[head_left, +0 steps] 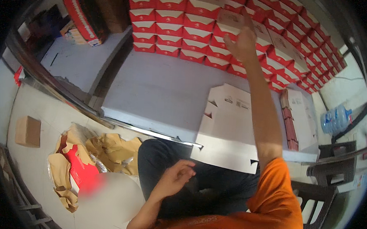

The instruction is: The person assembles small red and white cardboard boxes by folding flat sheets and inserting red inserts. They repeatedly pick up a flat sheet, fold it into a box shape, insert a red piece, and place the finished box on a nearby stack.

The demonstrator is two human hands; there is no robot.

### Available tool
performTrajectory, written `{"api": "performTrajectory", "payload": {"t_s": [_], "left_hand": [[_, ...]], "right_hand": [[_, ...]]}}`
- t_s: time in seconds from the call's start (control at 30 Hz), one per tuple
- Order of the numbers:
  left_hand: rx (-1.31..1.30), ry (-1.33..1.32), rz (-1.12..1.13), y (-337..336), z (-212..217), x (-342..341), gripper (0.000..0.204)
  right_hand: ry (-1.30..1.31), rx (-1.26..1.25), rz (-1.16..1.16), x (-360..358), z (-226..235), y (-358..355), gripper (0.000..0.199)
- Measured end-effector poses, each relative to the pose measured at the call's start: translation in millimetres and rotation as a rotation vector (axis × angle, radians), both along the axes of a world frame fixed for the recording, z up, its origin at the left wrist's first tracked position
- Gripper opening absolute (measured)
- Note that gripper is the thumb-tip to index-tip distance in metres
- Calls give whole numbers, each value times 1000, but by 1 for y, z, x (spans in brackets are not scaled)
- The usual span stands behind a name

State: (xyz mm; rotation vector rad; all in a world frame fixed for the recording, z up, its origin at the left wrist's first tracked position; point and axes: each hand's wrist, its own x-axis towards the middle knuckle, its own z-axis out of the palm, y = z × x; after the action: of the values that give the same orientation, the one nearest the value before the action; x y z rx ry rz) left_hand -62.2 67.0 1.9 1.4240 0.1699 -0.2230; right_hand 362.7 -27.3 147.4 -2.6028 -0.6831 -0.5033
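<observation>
My right hand (pixel 242 43) is stretched far forward over the stack of red and white folded boxes (pixel 201 7). Its thumb stands apart from the fingers, which lie at the top of a box (pixel 230 18), and no object shows in its grasp. Close to my lap, my left hand (pixel 176 177) hovers with fingers loosely bent and apart, holding nothing. Between the hands a flat white carton blank (pixel 226 121) with cut notches and small dark print lies on the grey-blue table, its near edge overhanging my knees. My right forearm passes over its right side.
A pile of flat carton blanks (pixel 301 120) lies at the table's right. Beyond it are a clear blue water jug (pixel 334 119) and dark plastic stools (pixel 332 170). Torn brown paper (pixel 113 152) and a small brown box (pixel 28 131) are on the floor at left. The table's metal edge (pixel 149 131) runs before me.
</observation>
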Motion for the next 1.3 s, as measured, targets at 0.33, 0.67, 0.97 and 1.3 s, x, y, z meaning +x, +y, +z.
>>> {"api": "performTrajectory", "payload": {"t_s": [0.33, 0.67, 0.97, 1.3], "left_hand": [[626, -350, -105, -164, -20, 165, 62], [1230, -200, -234, -234, -18, 205, 91], [587, -105, -468, -175, -21, 209, 45], [8, -423, -42, -155, 60, 125, 27]], "right_hand": [[67, 45, -485, -288, -188, -214, 55], [-145, 482, -71, -336, -189, -235, 9], [-119, 615, -345, -352, -182, -252, 42], [-253, 755, -12, -338, -105, -223, 21]]}}
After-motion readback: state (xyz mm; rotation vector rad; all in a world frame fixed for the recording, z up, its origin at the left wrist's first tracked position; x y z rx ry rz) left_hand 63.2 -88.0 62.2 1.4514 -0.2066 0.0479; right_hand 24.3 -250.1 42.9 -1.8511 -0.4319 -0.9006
